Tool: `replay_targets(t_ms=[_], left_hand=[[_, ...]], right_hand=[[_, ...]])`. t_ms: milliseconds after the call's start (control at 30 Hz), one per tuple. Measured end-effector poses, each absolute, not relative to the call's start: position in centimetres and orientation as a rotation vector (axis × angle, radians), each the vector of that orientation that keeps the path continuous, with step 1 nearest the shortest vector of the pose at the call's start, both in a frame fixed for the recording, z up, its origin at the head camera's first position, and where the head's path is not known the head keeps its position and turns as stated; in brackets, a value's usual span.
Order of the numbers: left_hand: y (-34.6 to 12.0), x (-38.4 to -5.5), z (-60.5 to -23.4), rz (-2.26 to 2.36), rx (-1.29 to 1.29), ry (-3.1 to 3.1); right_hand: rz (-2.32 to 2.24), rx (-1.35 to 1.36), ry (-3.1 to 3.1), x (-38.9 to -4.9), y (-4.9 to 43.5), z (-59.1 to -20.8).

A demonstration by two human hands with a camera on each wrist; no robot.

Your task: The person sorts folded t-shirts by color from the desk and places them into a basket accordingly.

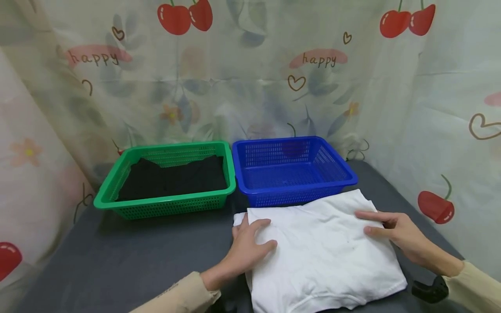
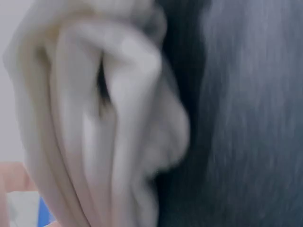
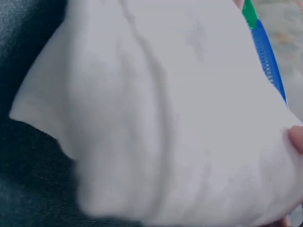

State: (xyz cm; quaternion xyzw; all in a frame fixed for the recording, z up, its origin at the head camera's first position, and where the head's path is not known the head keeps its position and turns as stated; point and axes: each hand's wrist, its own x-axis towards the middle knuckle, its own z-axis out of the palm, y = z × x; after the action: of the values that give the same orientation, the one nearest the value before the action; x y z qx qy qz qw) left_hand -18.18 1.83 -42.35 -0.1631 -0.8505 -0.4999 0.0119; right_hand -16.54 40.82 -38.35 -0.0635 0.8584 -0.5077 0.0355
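A folded white T-shirt (image 1: 321, 256) lies on the dark grey table, its curved neckline toward me. My left hand (image 1: 246, 248) holds its left edge, thumb and forefinger over the top and the other fingers at the side. Several thick layers of that edge bulge up in the left wrist view, where little of the hand shows. At the far right edge my right hand (image 1: 405, 237) grips the cloth. Its thumb (image 3: 296, 138) presses on top in the right wrist view, while a fingertip shows below the edge. The other fingers are hidden under the fabric.
Behind the T-shirt stands an empty blue basket (image 1: 297, 191), close to the cloth's far edge. A green basket (image 1: 164, 201) with folded black cloth (image 1: 176, 178) stands left of it. Printed curtains (image 1: 242, 65) enclose the back and sides of the table (image 1: 156, 252).
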Motion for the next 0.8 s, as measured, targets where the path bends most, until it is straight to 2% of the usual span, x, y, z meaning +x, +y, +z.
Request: replay_targets(t_ms=[233,467,800], left_hand=[[0.5,-19.4,-42.4,-1.721,-0.517,-2.592],[0.1,-18.8,-42.5,-1.872,-0.682,-2.675],[-0.4,-17.5,-41.3,-2.082,-0.799,-2.412]], right_hand=[[-1.754,-0.256,2.352,-16.8,41.1,-38.5],[-1.569,-0.351,2.190,-17.0,41.4,-39.2],[-1.574,-0.432,2.243,-16.9,41.2,-36.4]])
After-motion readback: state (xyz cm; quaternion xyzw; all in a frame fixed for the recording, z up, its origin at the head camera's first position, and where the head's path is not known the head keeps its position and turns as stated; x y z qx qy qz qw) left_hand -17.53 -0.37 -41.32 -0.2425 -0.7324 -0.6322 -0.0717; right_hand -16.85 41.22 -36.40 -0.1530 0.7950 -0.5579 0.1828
